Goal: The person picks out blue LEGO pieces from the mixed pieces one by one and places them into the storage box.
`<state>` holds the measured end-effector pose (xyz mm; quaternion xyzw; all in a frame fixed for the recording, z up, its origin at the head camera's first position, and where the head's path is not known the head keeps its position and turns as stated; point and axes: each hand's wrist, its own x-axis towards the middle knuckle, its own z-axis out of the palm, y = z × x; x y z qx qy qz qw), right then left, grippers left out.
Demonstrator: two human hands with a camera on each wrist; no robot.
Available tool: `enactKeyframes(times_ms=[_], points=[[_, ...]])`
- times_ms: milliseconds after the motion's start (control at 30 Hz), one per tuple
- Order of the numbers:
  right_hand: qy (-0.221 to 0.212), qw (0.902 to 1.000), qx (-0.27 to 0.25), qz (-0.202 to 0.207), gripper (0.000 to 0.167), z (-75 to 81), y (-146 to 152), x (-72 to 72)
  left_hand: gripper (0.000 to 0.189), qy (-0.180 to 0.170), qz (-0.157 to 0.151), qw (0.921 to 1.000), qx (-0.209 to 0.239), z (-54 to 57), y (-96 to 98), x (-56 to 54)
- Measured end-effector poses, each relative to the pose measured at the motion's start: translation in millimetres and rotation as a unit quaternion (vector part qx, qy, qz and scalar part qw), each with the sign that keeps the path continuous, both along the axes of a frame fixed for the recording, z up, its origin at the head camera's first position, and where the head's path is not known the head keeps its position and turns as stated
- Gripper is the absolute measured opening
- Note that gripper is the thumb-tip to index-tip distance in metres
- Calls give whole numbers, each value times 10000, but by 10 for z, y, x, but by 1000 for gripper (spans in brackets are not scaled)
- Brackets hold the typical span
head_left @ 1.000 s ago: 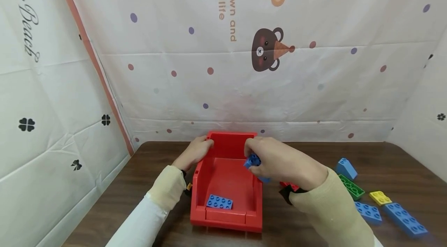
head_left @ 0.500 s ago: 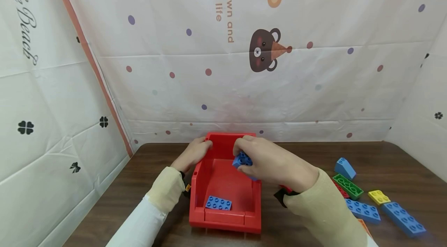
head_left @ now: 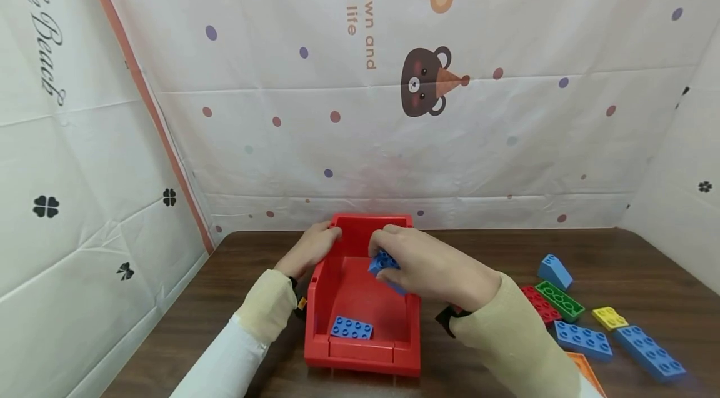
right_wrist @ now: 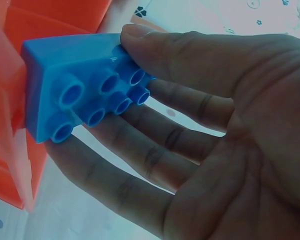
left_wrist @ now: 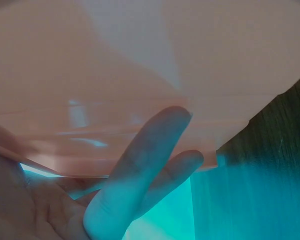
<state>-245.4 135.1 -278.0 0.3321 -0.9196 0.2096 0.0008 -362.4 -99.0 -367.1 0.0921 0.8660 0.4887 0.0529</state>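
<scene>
A red open-fronted plastic bin [head_left: 368,288] sits on the dark wooden table. My left hand [head_left: 311,249] grips its far left rim; in the left wrist view two straight fingers [left_wrist: 145,155] lie along the outer wall. Over the bin's right side, my right hand [head_left: 430,263] holds a blue eight-stud toy building brick [right_wrist: 85,85] between thumb and fingers, its studs turned toward the palm in the right wrist view. Another blue eight-stud brick [head_left: 352,327] lies inside the bin, studs up, near the front lip.
To the right lie loose bricks: a blue sloped one [head_left: 555,272], a green one [head_left: 559,300], a red one [head_left: 540,305], a yellow one [head_left: 610,318] and two blue ones. An orange piece [head_left: 585,372] is partly behind the right sleeve. A patterned white cloth [head_left: 360,148] hangs behind the table.
My right hand has moved left with the blue brick, from the bin's right rim to over its inside. The left hand keeps its grip on the rim.
</scene>
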Motion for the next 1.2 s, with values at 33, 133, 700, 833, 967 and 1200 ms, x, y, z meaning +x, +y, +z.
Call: enactKeyframes(times_ms=[33, 133, 700, 833, 967, 1200], points=[[-2, 10000, 1, -6, 27, -8, -3, -3, 36, 1, -8, 10000, 9, -1, 1, 1], [12, 10000, -1, -11, 28, -26, -10, -13, 35, -10, -14, 10000, 36, -2, 6, 7], [12, 9999, 36, 129, 29, -137, -53, -76, 32, -7, 8, 10000, -76, 9, 11, 7], [54, 9998, 54, 160, 30, -162, -67, -89, 32, 17, -23, 10000, -74, 8, 11, 11], [69, 9998, 87, 183, 31, -182, -80, -95, 33, -10, -53, 10000, -67, 3, 15, 8], [10, 9997, 168, 193, 30, -245, -118, -111, 31, -34, -67, 9999, -115, -2, 16, -1]])
